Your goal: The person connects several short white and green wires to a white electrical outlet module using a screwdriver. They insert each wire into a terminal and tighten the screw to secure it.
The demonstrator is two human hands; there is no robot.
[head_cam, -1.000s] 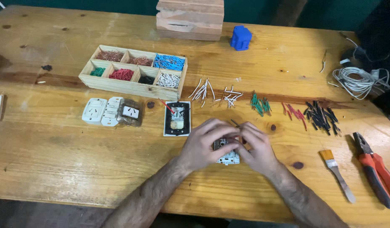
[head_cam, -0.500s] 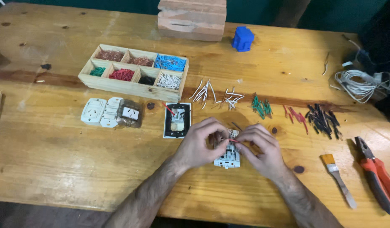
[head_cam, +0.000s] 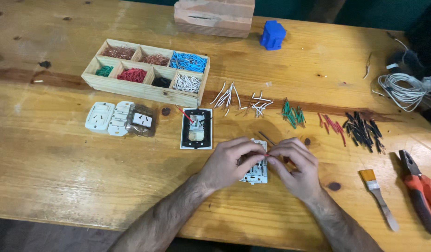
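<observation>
While both hands meet over the near-middle of the wooden table [head_cam: 61,186], the left hand [head_cam: 229,163] closes its fingers over a white socket module [head_cam: 255,171] and pins it against the tabletop. The right hand [head_cam: 295,165] pinches a short red wire [head_cam: 267,156] between thumb and forefinger at the module's upper edge; the wire's far end is hidden by the fingers. The module lies just short of the near edge, roughly midway along it.

Just beyond the left hand lies a black-and-white switch frame [head_cam: 196,129], flat, with a red lead at its top corner. Further toward the left edge sit two white socket units [head_cam: 108,117] touching each other, with a clear-wrapped socket [head_cam: 142,120] against them. Behind these stands a wooden compartment tray [head_cam: 145,91] holding sorted wire cuttings in copper, blue, green, red, black and white.

Across the middle of the table, loose cuttings lie in separate groups: white pieces [head_cam: 239,98], green pieces [head_cam: 292,113], red pieces [head_cam: 331,123] and black pieces [head_cam: 362,129]. Near the right near corner lie a small paintbrush [head_cam: 378,198] and red-handled pliers [head_cam: 418,189], apart from each other. A coil of white cable [head_cam: 404,89] rests by the right edge. At the far edge stand a wooden block [head_cam: 214,16] and a blue plastic part [head_cam: 273,35].
</observation>
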